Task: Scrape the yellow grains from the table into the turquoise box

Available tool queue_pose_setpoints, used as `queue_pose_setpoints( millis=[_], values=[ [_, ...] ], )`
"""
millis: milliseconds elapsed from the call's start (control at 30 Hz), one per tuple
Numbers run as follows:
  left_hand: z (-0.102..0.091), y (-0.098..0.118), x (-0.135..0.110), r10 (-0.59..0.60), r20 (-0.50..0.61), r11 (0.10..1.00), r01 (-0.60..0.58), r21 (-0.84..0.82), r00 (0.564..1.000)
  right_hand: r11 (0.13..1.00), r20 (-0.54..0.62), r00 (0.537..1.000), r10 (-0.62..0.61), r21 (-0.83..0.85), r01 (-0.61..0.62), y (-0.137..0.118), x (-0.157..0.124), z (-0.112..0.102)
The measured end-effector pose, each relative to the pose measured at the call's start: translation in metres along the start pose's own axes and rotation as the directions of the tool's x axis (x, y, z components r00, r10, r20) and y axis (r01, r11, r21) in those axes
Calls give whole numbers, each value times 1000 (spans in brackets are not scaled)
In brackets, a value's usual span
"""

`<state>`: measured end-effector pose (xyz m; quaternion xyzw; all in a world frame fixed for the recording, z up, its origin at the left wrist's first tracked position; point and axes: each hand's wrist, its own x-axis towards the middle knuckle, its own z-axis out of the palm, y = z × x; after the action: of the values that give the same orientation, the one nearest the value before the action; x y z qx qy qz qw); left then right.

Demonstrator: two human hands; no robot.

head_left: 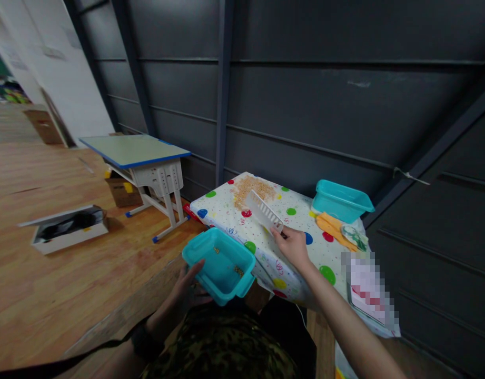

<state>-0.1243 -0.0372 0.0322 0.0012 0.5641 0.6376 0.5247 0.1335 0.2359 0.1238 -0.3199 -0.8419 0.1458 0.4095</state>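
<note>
Below the worktop's [226,210] near edge my left hand [190,287] grips a teal plastic tub [220,263], seemingly to catch grain [252,188]; my right hand [293,245] clasps a white slotted scraper [265,211].

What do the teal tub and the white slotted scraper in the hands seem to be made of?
The teal tub, held by the left hand: likely moulded plastic, semi-glossy, judging by its even colour and rounded rim. The white slotted scraper, in the right hand: probably rigid plastic, matte; the even slots look moulded, though blur leaves doubt.
</note>
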Motion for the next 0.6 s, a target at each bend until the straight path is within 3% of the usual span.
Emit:
queue_pose_setpoints(
  millis=[133,300,467,600],
  values=[
    [-1,0,-1,2,-17,1000,-3,-24,1000,967,123,990,69,-253,-35,0,38,2],
    [-6,-1,1,23,-14,1000,-23,-4,1000,884,238,956,172,-466,-43,-20,79,25],
    [-5,9,-2,31,-95,1000,-30,10,995,876,277,942,189,-481,-34,-32,78,48],
    [-1,21,-12,48,-131,998,-42,50,990,887,252,950,183,-459,-49,-32,71,49]
  ],
)
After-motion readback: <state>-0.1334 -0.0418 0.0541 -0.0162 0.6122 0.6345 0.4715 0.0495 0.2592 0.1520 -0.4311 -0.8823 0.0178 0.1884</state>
